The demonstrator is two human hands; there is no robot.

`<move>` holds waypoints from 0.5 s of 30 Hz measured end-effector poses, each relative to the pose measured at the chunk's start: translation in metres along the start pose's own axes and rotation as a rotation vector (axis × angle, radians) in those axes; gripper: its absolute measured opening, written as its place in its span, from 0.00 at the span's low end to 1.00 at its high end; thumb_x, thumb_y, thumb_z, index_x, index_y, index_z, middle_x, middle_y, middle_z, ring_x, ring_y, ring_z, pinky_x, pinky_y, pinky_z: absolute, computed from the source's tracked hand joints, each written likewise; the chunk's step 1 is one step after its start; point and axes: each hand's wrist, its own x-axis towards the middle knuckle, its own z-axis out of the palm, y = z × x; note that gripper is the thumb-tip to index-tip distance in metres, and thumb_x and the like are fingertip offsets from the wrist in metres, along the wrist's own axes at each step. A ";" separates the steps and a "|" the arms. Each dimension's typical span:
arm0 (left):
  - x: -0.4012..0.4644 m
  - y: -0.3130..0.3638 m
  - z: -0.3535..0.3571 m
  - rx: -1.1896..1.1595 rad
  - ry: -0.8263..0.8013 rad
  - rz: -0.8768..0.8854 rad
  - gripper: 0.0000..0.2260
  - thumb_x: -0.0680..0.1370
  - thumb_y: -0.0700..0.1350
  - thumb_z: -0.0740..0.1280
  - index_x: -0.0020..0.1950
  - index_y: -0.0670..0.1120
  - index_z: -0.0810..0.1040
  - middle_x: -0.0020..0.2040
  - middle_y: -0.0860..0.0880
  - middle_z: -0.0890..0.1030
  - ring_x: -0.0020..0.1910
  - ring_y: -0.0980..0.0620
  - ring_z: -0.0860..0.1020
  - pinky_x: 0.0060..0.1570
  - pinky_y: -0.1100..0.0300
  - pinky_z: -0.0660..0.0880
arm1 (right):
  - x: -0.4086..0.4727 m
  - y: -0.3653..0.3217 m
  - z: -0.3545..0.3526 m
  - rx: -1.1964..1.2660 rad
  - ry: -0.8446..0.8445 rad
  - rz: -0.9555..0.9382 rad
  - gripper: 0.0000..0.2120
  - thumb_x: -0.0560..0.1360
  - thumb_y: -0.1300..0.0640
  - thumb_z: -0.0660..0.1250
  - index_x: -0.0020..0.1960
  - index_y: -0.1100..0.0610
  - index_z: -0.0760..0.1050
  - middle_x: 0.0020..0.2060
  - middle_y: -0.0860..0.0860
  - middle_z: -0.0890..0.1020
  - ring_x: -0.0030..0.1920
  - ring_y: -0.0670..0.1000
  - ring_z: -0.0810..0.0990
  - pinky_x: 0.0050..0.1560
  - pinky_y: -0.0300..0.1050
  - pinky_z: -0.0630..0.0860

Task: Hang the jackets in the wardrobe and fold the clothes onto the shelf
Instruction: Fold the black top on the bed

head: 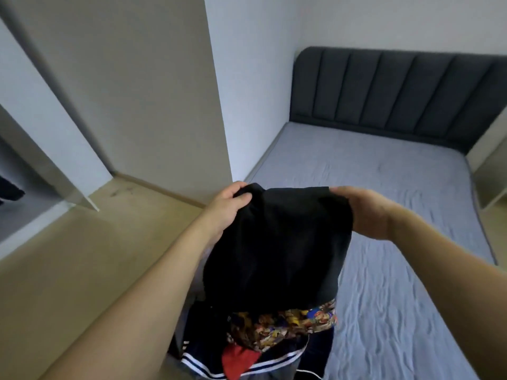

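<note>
Hands: left hand (229, 207), right hand (367, 212) pinch black garment (277, 248) top corners (hanging between), above clothes pile (274, 338).

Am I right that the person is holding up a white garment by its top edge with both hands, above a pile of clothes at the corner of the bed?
Not quite: the garment is black, not white, as the head view shows. The rest holds: the left hand and right hand grip its top edge, above the pile of clothes at the corner of the bed.
</note>
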 end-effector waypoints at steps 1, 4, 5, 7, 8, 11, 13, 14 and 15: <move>-0.003 0.018 0.005 0.053 -0.027 0.038 0.07 0.81 0.42 0.64 0.52 0.50 0.81 0.47 0.48 0.84 0.46 0.51 0.81 0.50 0.58 0.76 | -0.013 -0.013 -0.005 -0.037 0.017 -0.030 0.20 0.71 0.48 0.69 0.58 0.59 0.81 0.55 0.56 0.83 0.55 0.55 0.83 0.52 0.46 0.76; -0.019 0.063 0.024 0.142 -0.086 0.117 0.08 0.76 0.46 0.66 0.53 0.54 0.82 0.50 0.49 0.84 0.49 0.51 0.82 0.52 0.58 0.77 | -0.049 -0.039 -0.020 -0.098 0.067 -0.134 0.20 0.73 0.54 0.69 0.62 0.63 0.77 0.56 0.57 0.83 0.56 0.55 0.82 0.55 0.47 0.75; -0.025 0.073 0.033 0.157 -0.106 0.110 0.10 0.72 0.46 0.67 0.52 0.54 0.82 0.48 0.51 0.84 0.46 0.53 0.82 0.48 0.59 0.78 | -0.061 -0.044 -0.026 -0.082 0.084 -0.183 0.18 0.75 0.55 0.67 0.62 0.63 0.76 0.56 0.57 0.83 0.56 0.55 0.82 0.56 0.48 0.75; -0.037 0.087 0.057 0.293 -0.129 0.058 0.13 0.66 0.45 0.66 0.49 0.54 0.80 0.42 0.51 0.82 0.40 0.54 0.81 0.39 0.60 0.76 | -0.088 -0.050 -0.040 -0.022 0.122 -0.274 0.16 0.77 0.57 0.65 0.62 0.63 0.75 0.56 0.58 0.83 0.56 0.56 0.82 0.53 0.47 0.75; -0.042 0.090 0.069 0.412 -0.136 0.035 0.12 0.66 0.44 0.66 0.47 0.52 0.79 0.41 0.51 0.81 0.39 0.53 0.80 0.38 0.60 0.75 | -0.101 -0.051 -0.048 0.012 0.126 -0.315 0.15 0.77 0.58 0.64 0.62 0.63 0.75 0.55 0.58 0.83 0.55 0.56 0.83 0.51 0.47 0.77; -0.056 0.091 0.114 0.731 -0.024 0.039 0.02 0.73 0.45 0.67 0.44 0.51 0.78 0.42 0.51 0.82 0.41 0.53 0.81 0.38 0.60 0.73 | -0.142 -0.052 -0.074 0.079 0.091 -0.411 0.12 0.76 0.63 0.65 0.59 0.59 0.76 0.51 0.58 0.84 0.50 0.56 0.84 0.44 0.45 0.79; -0.067 0.089 0.149 0.870 0.149 0.113 0.05 0.78 0.49 0.63 0.45 0.50 0.77 0.41 0.51 0.80 0.41 0.51 0.79 0.36 0.59 0.71 | -0.165 -0.052 -0.091 0.121 0.105 -0.448 0.12 0.74 0.66 0.65 0.56 0.57 0.78 0.48 0.57 0.84 0.47 0.55 0.84 0.41 0.45 0.80; -0.074 0.086 0.169 0.937 0.238 0.151 0.08 0.79 0.51 0.61 0.45 0.49 0.75 0.41 0.52 0.79 0.42 0.49 0.78 0.36 0.57 0.70 | -0.176 -0.052 -0.098 0.145 0.126 -0.460 0.12 0.73 0.67 0.65 0.53 0.56 0.78 0.46 0.57 0.85 0.45 0.55 0.85 0.39 0.45 0.80; -0.081 0.082 0.187 0.994 0.315 0.179 0.09 0.80 0.53 0.59 0.46 0.49 0.73 0.41 0.52 0.78 0.43 0.47 0.77 0.37 0.56 0.70 | -0.186 -0.051 -0.106 0.169 0.163 -0.468 0.12 0.73 0.68 0.65 0.51 0.56 0.79 0.44 0.56 0.85 0.42 0.54 0.85 0.37 0.45 0.80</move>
